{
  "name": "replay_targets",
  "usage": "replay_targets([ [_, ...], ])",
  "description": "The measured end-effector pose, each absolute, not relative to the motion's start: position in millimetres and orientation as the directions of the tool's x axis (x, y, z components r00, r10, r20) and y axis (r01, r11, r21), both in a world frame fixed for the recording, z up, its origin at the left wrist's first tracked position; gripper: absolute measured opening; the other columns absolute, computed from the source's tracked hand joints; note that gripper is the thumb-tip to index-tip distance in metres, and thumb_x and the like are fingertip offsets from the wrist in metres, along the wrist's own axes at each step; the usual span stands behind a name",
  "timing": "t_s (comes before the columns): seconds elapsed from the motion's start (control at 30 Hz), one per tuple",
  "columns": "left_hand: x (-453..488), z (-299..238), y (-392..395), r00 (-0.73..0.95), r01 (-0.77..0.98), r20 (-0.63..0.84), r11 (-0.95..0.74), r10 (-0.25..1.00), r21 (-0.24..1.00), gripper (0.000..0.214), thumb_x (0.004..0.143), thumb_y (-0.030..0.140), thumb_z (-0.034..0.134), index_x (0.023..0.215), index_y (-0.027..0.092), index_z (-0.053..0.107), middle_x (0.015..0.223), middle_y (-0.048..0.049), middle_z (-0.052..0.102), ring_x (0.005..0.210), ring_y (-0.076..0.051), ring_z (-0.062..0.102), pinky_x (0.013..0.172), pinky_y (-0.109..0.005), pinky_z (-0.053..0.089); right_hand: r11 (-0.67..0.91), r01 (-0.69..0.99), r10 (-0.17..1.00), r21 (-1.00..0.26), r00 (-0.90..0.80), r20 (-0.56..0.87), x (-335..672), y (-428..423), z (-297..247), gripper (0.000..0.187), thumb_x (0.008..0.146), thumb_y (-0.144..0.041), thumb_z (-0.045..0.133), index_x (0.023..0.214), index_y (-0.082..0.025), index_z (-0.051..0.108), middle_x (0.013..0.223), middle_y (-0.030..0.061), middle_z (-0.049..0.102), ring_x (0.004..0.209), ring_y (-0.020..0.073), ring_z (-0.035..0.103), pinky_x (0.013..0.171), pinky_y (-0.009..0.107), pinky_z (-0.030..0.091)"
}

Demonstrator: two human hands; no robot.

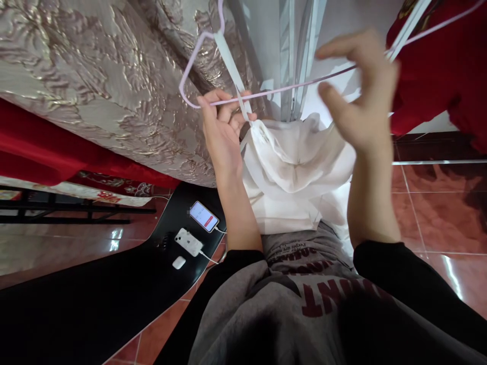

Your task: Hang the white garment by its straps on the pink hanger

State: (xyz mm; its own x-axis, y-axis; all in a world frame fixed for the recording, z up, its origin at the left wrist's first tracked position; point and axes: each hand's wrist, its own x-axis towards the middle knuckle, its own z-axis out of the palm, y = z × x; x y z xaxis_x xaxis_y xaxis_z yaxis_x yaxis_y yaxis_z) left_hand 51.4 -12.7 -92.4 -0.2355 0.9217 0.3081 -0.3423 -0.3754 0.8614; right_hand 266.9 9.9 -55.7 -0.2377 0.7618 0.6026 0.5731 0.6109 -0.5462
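Note:
A pink clothes hanger (279, 90) stretches across the upper middle of the view, its hook toward the top edge. My left hand (225, 129) is closed round the left end of its lower bar, where a white strap (230, 61) also passes by the fingers. That strap runs from the hanger's shoulder down to a sheer white garment (297, 167), which hangs in folds in front of my body. Beside the bar farther right, my right hand (359, 96) is raised with thumb and fingers apart, slightly blurred. Its other fingers are partly hidden.
Shiny embossed fabric (125, 76) hangs at the left, with red cloth (49, 147) below it. Another red garment (441, 76) hangs at the right. On a black bench (114, 289) lie a lit phone (204, 216), a second phone (188, 242) and a small white case (178, 262).

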Motion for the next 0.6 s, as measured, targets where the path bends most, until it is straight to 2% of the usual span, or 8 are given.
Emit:
replay_targets([
  [0.07,47,-94,-20,-0.217,-0.268,0.252,-0.306,0.943,0.914,0.027,0.099,0.038,0.03,0.096,0.023,0.052,0.094,-0.006,0.066,0.077,-0.019,0.062,0.077,-0.034,0.048,0.64,0.613,0.711,-0.464,-0.242,0.661,255,15,-79,0.022,0.081,-0.036,0.053,0.102,-0.031,0.057,0.101,-0.0018,0.059,0.104,0.0162,0.05,0.111,0.041,0.029],
  [0.13,43,-90,-34,-0.205,-0.146,0.251,-0.283,0.946,0.948,0.025,0.096,0.035,0.039,0.097,0.022,0.06,0.089,-0.0071,0.067,0.08,-0.02,0.063,0.078,-0.034,0.049,0.643,0.641,0.655,-0.42,-0.175,0.735,249,17,-95,0.019,0.082,-0.037,0.05,0.099,-0.034,0.058,0.093,-0.0016,0.06,0.101,0.0167,0.051,0.114,0.043,0.024],
  [0.2,41,-80,-53,-0.196,0.006,0.318,-0.324,0.927,0.946,0.033,0.096,0.037,0.039,0.093,0.018,0.066,0.082,-0.0082,0.067,0.079,-0.021,0.063,0.079,-0.035,0.048,0.643,0.638,0.608,-0.423,-0.09,0.789,247,15,-102,0.02,0.086,-0.038,0.043,0.097,-0.034,0.059,0.091,-0.0008,0.06,0.101,0.0163,0.051,0.115,0.043,0.024],
  [0.3,45,-58,-77,-0.194,0.171,0.4,-0.37,0.896,0.913,0.038,0.098,0.035,0.037,0.083,0.016,0.067,0.079,-0.0071,0.067,0.08,-0.022,0.063,0.086,-0.039,0.046,0.635,0.632,0.606,-0.445,-0.049,0.794,247,6,-101,0.022,0.087,-0.039,0.039,0.096,-0.034,0.059,0.09,0.0003,0.059,0.102,0.0166,0.052,0.117,0.045,0.02],
  [0.37,49,-41,-85,-0.193,0.129,0.42,-0.401,0.887,0.907,0.039,0.098,0.034,0.037,0.081,0.016,0.067,0.076,-0.0065,0.066,0.079,-0.022,0.063,0.085,-0.039,0.047,0.629,0.626,0.623,-0.461,-0.05,0.781,247,0,-99,0.022,0.086,-0.038,0.04,0.097,-0.034,0.059,0.091,0.0002,0.06,0.102,0.0168,0.052,0.118,0.046,0.019],
  [0.43,50,-23,-85,-0.145,-0.036,0.398,-0.407,0.906,0.913,0.042,0.099,0.036,0.031,0.089,0.018,0.067,0.081,-0.0059,0.065,0.083,-0.022,0.063,0.083,-0.038,0.049,0.64,0.61,0.627,-0.467,-0.063,0.777,248,-3,-98,0.021,0.085,-0.035,0.042,0.099,-0.035,0.058,0.092,-0.0007,0.061,0.103,0.0163,0.052,0.118,0.046,0.019],
  [0.53,42,-5,-71,-0.057,-0.221,0.41,-0.412,0.91,0.884,0.051,0.101,0.038,0.013,0.104,0.025,0.062,0.113,0.0011,0.06,0.112,-0.018,0.054,0.096,-0.035,0.045,0.652,0.598,0.633,-0.466,-0.091,0.769,251,-3,-97,0.023,0.084,-0.032,0.045,0.102,-0.037,0.058,0.096,-0.0023,0.061,0.105,0.0153,0.051,0.118,0.044,0.019],
  [0.6,33,-5,-58,-0.133,-0.249,0.481,-0.499,0.866,0.83,0.054,0.1,0.037,0.009,0.101,0.025,0.062,0.125,0.0063,0.053,0.127,-0.014,0.04,0.105,-0.03,0.038,0.651,0.6,0.648,-0.465,-0.119,0.753,254,-3,-96,0.025,0.083,-0.031,0.046,0.104,-0.037,0.057,0.099,-0.0028,0.061,0.107,0.0156,0.051,0.118,0.044,0.019],
])
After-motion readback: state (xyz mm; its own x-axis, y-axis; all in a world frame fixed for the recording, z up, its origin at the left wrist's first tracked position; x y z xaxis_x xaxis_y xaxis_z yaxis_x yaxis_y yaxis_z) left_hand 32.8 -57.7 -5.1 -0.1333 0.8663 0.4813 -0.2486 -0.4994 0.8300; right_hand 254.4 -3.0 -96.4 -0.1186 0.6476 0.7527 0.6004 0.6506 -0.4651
